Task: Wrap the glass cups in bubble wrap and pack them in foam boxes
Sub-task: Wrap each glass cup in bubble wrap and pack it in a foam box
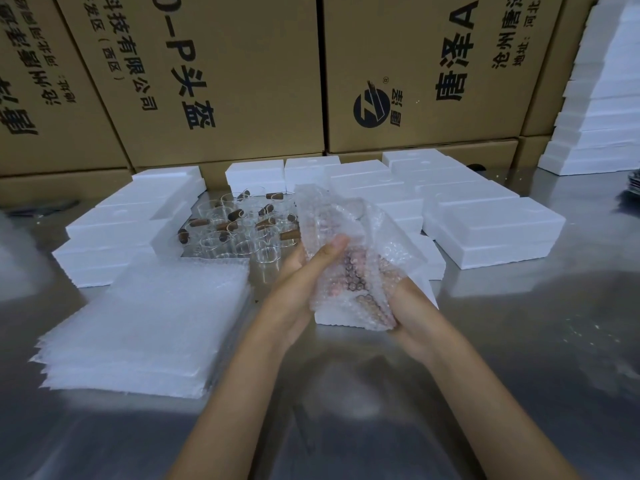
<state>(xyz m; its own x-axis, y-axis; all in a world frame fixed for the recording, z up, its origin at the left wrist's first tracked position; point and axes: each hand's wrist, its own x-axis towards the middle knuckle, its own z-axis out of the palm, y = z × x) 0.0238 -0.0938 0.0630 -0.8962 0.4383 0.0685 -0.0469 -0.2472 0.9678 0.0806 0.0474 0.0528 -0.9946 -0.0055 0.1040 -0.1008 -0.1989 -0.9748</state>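
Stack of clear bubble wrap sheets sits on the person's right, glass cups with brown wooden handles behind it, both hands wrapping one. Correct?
Not quite. The head view shows the stack of clear bubble wrap sheets on the person's left, not right. The rest holds: glass cups with brown wooden handles stand behind it, and left hand and right hand work a sheet.

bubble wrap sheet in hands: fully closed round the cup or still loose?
Still loose: the bubble wrap sheet bunches between left hand and right hand, its upper flap standing free.
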